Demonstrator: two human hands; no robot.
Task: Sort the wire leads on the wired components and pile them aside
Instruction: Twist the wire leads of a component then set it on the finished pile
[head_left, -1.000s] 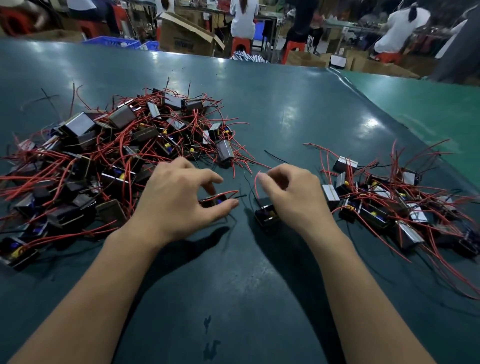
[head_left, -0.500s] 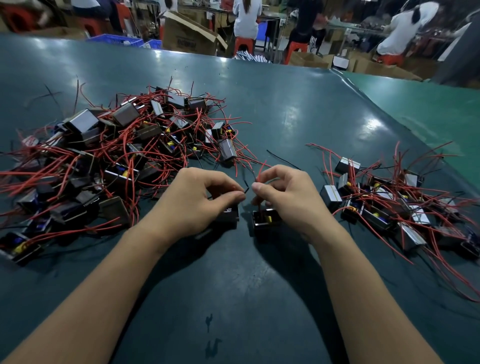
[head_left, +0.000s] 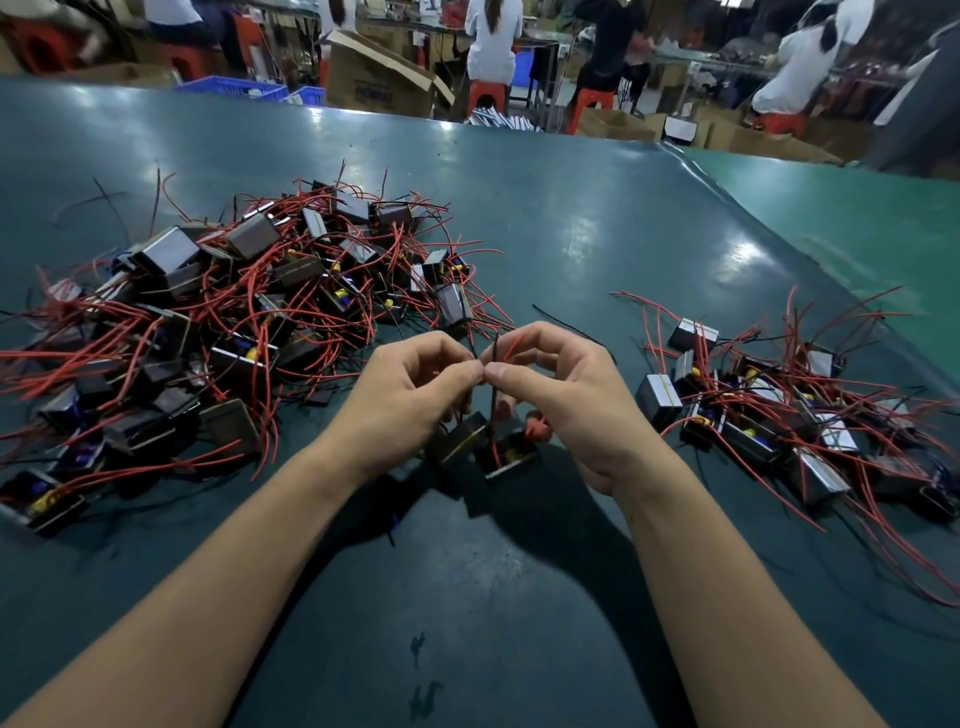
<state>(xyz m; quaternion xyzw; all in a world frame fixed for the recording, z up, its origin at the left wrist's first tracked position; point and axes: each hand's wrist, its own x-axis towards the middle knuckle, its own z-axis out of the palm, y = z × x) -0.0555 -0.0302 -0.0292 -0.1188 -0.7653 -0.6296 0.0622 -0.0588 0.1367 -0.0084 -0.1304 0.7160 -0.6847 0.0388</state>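
**A:** So where's the part they're working on?

**B:** Two parts (head_left: 485, 447) actually, dead center on the table (head_left: 571, 218), side by side and touching, right under both hands. Their leads (head_left: 494, 364) run up from the bodies, roughly vertical, tips pointing up and a bit away from the person. That's the long axis, near-upright.

**A:** And who's got the wires?

**B:** Both. Left hand (head_left: 410, 400) pinches thumb to finger on the leads from the left, right hand (head_left: 561, 395) pinches the same way from the right, thumbs almost touching. Can't tell exactly which strand each one holds, bit blurry. Neither hand is nearer really, the bundle sits between them.

**A:** Which way do they go after?

**B:** My guess is right. The small pile (head_left: 779, 410) is there, wires fanning out, near the right hand. The big tangled pile (head_left: 234, 322) is off left and further back. So the right hand looks like the one to set them aside.
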